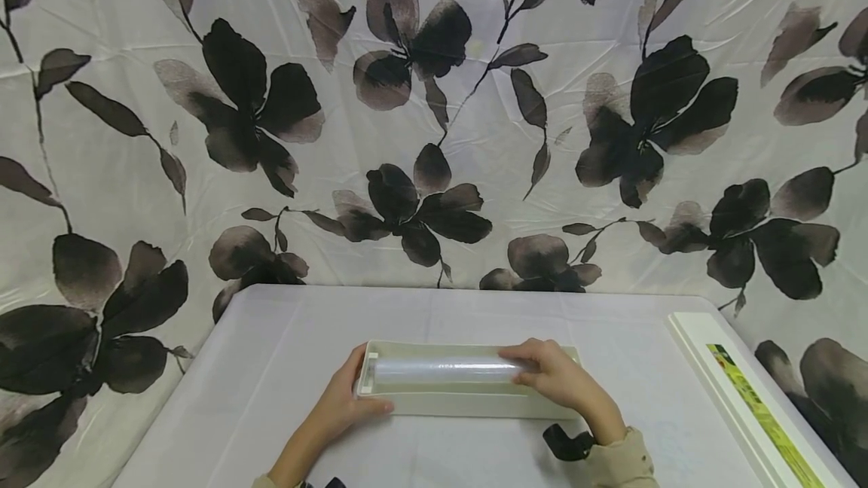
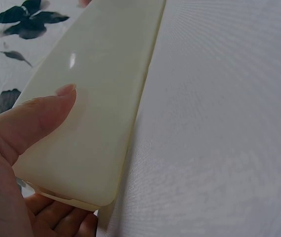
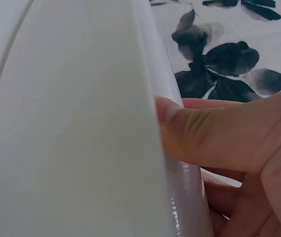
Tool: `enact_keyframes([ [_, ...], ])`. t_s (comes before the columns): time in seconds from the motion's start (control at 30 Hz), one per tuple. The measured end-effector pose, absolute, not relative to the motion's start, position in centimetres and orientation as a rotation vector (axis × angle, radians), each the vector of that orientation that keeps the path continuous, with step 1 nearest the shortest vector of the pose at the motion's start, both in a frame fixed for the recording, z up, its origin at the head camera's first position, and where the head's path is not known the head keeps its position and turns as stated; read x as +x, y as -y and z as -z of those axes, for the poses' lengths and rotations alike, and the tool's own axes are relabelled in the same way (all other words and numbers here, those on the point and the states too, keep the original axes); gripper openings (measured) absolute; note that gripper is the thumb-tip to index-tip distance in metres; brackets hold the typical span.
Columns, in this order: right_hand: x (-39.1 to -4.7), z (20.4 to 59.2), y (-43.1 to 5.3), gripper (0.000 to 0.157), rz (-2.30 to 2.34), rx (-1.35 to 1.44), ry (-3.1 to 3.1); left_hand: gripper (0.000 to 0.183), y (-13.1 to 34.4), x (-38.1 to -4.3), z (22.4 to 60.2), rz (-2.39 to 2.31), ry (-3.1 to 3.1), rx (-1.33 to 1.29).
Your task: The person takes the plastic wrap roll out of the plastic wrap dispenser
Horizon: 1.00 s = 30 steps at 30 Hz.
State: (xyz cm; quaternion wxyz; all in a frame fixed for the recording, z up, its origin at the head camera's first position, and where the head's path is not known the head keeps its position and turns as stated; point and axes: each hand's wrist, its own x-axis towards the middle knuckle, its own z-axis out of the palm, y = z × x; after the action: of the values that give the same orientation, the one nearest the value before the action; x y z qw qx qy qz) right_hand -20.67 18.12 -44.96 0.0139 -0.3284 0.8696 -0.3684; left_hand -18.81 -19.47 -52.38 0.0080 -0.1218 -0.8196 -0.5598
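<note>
While left hand [image 1: 349,398] steadies tray [image 1: 468,401], right hand [image 1: 552,375] grips roll [image 1: 441,370].

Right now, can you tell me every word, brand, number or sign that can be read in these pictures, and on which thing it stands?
No text can be read.
Green and yellow label on the long white box at the table's right edge: print too small and blurred to read.
Cream case, the clear film roll inside it: no writing visible.

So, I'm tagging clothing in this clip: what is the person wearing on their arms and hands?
Both hands are bare: left hand, right hand. The right arm has a beige sleeve cuff with a black wrist strap beside it. No rings or gloves show.
</note>
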Motion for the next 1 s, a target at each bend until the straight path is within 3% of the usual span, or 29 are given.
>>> enact_keyframes([
  [1.0,-19.3,43.1,-18.3,0.037,1.18,-1.085,-2.805,0.094,19.6,-18.8,52.4,1.764,2.537,-0.408],
])
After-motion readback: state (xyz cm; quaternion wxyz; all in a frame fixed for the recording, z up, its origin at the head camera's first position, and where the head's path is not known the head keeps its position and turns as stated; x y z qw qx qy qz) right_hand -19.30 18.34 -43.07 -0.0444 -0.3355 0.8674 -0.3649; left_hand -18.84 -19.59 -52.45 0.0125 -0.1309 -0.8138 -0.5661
